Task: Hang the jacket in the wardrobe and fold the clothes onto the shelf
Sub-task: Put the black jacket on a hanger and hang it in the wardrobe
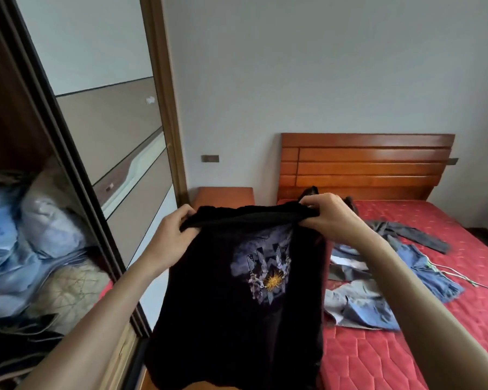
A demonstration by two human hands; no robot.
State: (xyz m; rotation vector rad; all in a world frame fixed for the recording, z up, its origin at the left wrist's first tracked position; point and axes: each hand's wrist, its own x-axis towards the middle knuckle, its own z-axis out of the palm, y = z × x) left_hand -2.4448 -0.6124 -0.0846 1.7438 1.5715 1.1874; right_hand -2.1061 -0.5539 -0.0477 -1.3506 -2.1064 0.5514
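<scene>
Between both hands, left (172, 232) and right (328, 212), clamped on black T-shirt (237, 291), unfolded; right of them, more clothes (378, 288) left unfolded on bed (434, 347).

We see two forearms w/ hands, both bare from the frame edge up to the fingertips: no sleeves, no cuffs in view. Left hand (171, 235) enters from approx. 7 o'clock, right hand (328, 213) from approx. 4 o'clock. No gloves, no watch, no bracelet, no rings that we can make out. Nails look short & unpainted, though it's too blurry to be sure. Forearms are slim, smooth, no markings visible.
</scene>
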